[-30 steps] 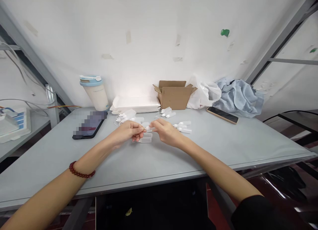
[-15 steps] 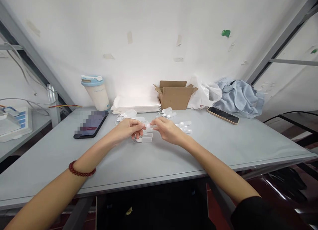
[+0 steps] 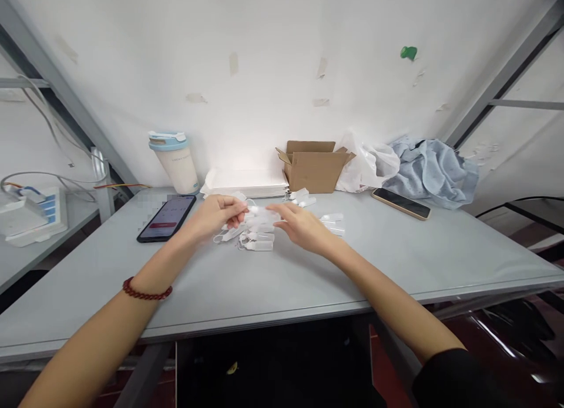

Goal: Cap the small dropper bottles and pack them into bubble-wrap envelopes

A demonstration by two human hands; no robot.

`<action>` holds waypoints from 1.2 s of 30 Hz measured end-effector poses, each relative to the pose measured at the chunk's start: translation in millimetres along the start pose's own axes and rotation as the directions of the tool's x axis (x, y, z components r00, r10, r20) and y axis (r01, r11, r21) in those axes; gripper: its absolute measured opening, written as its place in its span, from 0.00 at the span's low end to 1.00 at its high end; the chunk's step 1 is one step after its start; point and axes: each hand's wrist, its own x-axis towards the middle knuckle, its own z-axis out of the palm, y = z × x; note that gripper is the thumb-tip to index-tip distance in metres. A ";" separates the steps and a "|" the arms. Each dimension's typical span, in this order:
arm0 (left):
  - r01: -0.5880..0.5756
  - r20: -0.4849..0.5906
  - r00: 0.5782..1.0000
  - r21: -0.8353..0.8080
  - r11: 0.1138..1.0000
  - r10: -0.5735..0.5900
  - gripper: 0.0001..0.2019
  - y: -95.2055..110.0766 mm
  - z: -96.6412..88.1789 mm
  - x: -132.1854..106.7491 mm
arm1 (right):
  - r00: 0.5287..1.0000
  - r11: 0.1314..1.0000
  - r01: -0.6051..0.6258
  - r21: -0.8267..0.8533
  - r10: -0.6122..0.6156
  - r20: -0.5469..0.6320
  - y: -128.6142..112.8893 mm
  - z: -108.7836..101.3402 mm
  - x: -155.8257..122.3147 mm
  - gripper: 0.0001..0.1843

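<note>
- Both hands have moved farther back over the worktop [image 3: 308,290] since the earlier frame, their fingertips now wider apart, with more of the small bottle [image 3: 262,211] showing between them.
- Small bottle: translucent, white-capped, held lying sideways above other bottles.
- Left hand [image 3: 219,216]: thumb and forefinger pinched together on its capped end.
- Right hand [image 3: 305,227]: thumb and forefinger slightly parted at the opposite end — whether they grip or merely touch, I cannot tell.
- Just below, near the front, two looped bottles [image 3: 262,246] lie side by side on the worktop; more bottles [image 3: 333,221] lie right of the right hand.
- Behind the hands: a white stack [image 3: 247,183] beside an open cardboard box [image 3: 315,173].
- Farther out — a lidded cup [image 3: 180,171] and dark phone [image 3: 167,218] at left, another phone [image 3: 402,204] at right.
</note>
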 end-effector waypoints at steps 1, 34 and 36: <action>-0.007 -0.067 0.998 0.025 1.000 0.009 0.15 0.9 -5.7 1.3 | 0.999 0.999 -0.045 -0.030 0.046 0.008 2.3 -5.6 0.9 0.19; 0.017 -0.170 0.972 0.739 0.673 0.162 0.18 -10.6 1.5 3.5 | 0.576 0.664 -0.572 -0.482 0.743 0.340 77.3 -60.3 -5.8 0.13; 0.014 -0.171 0.971 0.733 0.680 0.164 0.18 -10.5 2.4 2.8 | 0.596 0.670 -0.564 -0.483 0.735 0.324 77.0 -59.5 -6.4 0.10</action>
